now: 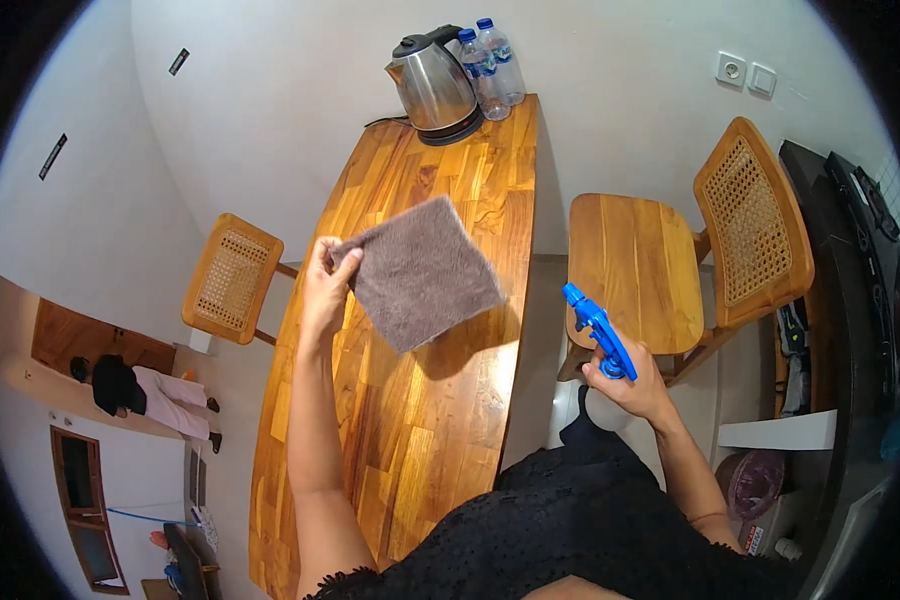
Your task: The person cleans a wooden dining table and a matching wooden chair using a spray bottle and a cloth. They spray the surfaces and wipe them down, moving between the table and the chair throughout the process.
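My left hand (332,285) pinches one corner of a greyish-brown cloth (425,275), which is spread out above the wooden table (380,440) and casts a shadow on it. Off the table's right side, my right hand (630,385) is wrapped round a spray bottle (600,335) with a blue trigger head. Its nozzle points up and to the left. The lower part of the bottle is mostly hidden by my hand.
An electric kettle (435,90) and two water bottles (500,65) stand at the table's far end. One chair (640,265) is on the right, another (232,280) on the left. A dark shelf unit (820,200) lines the far right. Another person (125,388) stands at the far left.
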Demonstrator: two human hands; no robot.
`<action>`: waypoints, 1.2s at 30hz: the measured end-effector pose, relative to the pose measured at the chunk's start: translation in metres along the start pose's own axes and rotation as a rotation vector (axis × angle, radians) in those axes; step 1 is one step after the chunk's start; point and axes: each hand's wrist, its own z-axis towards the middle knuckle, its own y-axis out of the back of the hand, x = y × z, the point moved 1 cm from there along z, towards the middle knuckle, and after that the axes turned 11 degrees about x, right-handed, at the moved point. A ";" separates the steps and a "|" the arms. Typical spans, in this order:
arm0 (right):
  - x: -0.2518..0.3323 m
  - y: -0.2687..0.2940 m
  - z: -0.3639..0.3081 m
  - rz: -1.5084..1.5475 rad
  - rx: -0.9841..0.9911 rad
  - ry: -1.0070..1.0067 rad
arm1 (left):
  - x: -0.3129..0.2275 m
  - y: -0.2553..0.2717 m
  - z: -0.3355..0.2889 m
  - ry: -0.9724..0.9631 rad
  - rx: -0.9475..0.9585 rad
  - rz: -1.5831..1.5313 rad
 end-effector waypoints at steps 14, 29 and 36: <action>-0.023 0.005 0.005 -0.008 0.015 -0.085 | 0.078 -0.065 -0.039 -0.118 0.615 1.334; -0.097 0.064 0.052 0.073 -0.120 -0.372 | 0.146 -0.141 0.239 0.059 0.255 1.342; -0.110 0.069 0.081 0.029 -0.089 -0.362 | 0.165 -0.087 0.253 0.214 0.114 1.354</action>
